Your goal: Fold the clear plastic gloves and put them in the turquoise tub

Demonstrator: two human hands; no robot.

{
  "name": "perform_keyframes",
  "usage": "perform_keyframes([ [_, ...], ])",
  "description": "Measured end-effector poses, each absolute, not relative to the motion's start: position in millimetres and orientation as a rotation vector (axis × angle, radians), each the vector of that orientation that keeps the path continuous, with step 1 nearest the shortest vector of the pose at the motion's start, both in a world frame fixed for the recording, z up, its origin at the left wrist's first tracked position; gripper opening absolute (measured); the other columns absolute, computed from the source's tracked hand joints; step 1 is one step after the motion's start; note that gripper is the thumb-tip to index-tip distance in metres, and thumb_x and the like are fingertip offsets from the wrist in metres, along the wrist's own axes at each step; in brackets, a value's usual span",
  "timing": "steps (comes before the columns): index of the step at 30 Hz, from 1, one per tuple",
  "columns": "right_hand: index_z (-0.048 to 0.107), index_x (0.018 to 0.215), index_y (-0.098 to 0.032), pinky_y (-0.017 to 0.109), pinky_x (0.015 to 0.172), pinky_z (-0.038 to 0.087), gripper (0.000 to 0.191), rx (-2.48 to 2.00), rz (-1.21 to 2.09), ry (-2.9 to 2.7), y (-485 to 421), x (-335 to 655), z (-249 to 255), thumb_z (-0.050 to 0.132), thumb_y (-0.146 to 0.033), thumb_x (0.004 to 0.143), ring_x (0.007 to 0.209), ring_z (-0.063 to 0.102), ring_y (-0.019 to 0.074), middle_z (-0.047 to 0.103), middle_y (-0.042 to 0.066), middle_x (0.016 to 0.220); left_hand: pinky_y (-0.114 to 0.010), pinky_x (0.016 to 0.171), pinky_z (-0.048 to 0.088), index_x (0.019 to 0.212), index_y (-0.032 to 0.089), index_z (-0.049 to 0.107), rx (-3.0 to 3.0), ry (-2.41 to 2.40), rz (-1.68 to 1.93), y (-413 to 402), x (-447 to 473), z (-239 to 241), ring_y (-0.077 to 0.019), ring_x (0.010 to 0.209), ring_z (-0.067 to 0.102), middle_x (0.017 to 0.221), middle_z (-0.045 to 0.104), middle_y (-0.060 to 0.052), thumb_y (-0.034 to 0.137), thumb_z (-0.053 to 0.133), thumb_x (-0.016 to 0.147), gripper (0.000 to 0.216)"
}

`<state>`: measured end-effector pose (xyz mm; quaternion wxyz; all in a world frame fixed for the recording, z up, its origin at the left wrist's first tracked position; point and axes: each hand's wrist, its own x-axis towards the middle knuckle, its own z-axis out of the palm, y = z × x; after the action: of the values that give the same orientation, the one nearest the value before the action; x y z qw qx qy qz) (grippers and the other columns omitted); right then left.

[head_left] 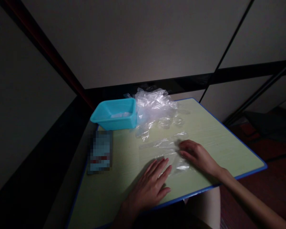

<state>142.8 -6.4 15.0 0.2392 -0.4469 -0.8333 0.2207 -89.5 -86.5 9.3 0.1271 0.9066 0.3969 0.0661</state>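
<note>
Clear plastic sheet (166, 149), perhaps a disposable glove: lies flat mid-table (216, 133). Thin, limp, slick and probably near weightless. It would likely crumple, so is best pinched at an edge. Left hand (152, 186) flat, fingers spread, at its near edge. Right hand (197, 156) open, fingertips resting on it, gripping nothing. Behind: crinkled plastic pile (154, 105), hard turquoise tub (114, 114).

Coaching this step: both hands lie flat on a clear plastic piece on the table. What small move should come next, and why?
Probably sweep the right hand outward over the flat clear plastic piece while the left hand pins its near edge: the film looks creased between the two open palms on the pale green table.
</note>
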Motion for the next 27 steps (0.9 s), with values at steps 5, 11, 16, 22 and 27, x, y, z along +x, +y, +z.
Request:
perform_keyframes([
  [5,0.051,0.117,-0.018,0.04,0.089,0.044,0.033,-1.204,0.429,-2.308,-31,150,20,0.043,-0.029,0.086,0.107,0.05,0.0221,0.055,0.01,0.116,-0.041,0.107,0.014,0.132,0.026,0.027,2.65,1.093,0.161,-86,-87,10,-0.0234,0.132,0.006,0.146,0.005,-0.003,0.034,0.056,0.08,0.06],
  [11,0.023,0.136,-0.021,0.047,0.103,0.025,0.058,-0.906,0.327,-2.748,-66,153,18,0.044,-0.039,0.086,0.123,0.034,0.0238,0.034,0.008,0.138,-0.042,0.107,0.013,0.131,0.027,0.031,2.634,1.086,0.134,-84,-86,9,-0.0242,0.132,0.005,0.146,0.002,-0.002,0.038,0.055,0.081,0.056],
  [16,0.014,0.138,-0.019,0.049,0.105,0.015,0.069,-0.902,0.308,-2.837,-72,156,4,0.043,-0.049,0.083,0.128,0.025,0.0247,0.022,0.011,0.141,-0.04,0.107,0.014,0.131,0.026,0.031,2.637,1.1,0.124,-85,-86,9,-0.0238,0.132,0.005,0.146,0.002,-0.003,0.036,0.056,0.08,0.058],
  [22,0.011,0.138,-0.018,0.05,0.105,0.014,0.067,-1.015,0.253,-2.791,-60,177,-1,0.041,-0.047,0.085,0.128,0.024,0.0239,0.024,0.011,0.141,-0.04,0.107,0.015,0.13,0.026,0.033,2.635,1.123,0.134,-86,-84,8,-0.0245,0.132,0.006,0.146,0.002,-0.002,0.036,0.056,0.08,0.056],
  [27,0.01,0.138,-0.019,0.052,0.103,0.019,0.066,-1.086,0.169,-2.741,-50,185,-2,0.041,-0.045,0.086,0.127,0.025,0.0251,0.026,0.01,0.14,-0.042,0.106,0.016,0.135,0.026,0.02,2.636,1.165,0.1,-88,-80,9,-0.0257,0.132,0.002,0.145,-0.002,-0.005,0.039,0.056,0.079,0.068],
])
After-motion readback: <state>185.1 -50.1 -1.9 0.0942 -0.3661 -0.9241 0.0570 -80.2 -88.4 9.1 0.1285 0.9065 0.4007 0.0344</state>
